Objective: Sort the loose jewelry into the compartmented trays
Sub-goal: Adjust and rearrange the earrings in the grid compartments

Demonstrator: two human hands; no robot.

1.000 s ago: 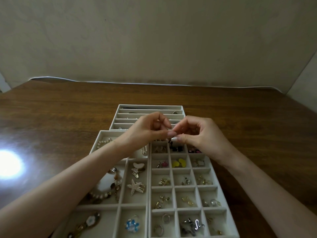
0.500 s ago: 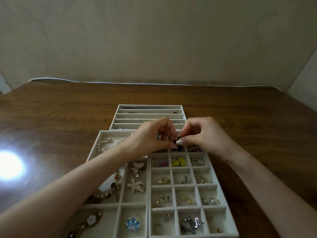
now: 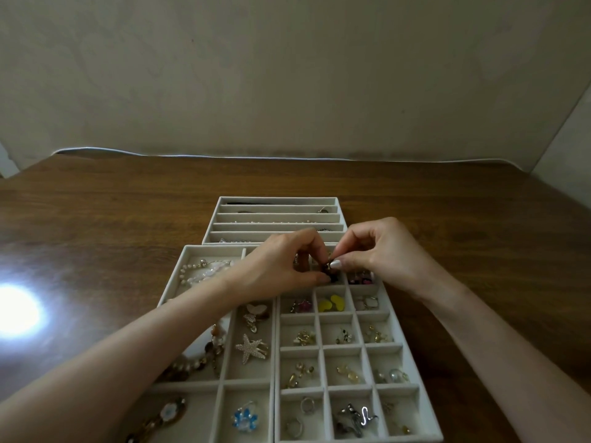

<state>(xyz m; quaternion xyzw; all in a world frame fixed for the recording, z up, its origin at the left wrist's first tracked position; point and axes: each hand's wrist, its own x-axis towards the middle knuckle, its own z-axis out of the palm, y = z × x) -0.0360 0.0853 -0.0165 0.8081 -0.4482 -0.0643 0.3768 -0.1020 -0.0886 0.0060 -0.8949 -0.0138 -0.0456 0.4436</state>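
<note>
Two grey compartmented trays lie side by side in front of me: the right tray (image 3: 399, 327) with many small square cells and the left tray (image 3: 179, 270) with larger cells. My left hand (image 3: 281, 270) and my right hand (image 3: 383, 254) meet over the top middle cells of the right tray. Both pinch a small dark piece of jewelry (image 3: 329, 271) between thumb and fingertips, just above a cell. Its exact shape is hidden by the fingers.
A third tray (image 3: 278, 219) with long narrow slots holding chains sits behind. Cells hold yellow earrings (image 3: 332, 303), a starfish clip (image 3: 252, 348), a blue flower piece (image 3: 244, 418), pearl strands (image 3: 198, 273) and silver rings (image 3: 355, 418). Brown wooden table (image 3: 112, 212) surrounds them; a bright glare (image 3: 16, 313) is at left.
Both hands have sunk from above the trays down to the top cells of the right tray, still pinched together on the small dark piece.
</note>
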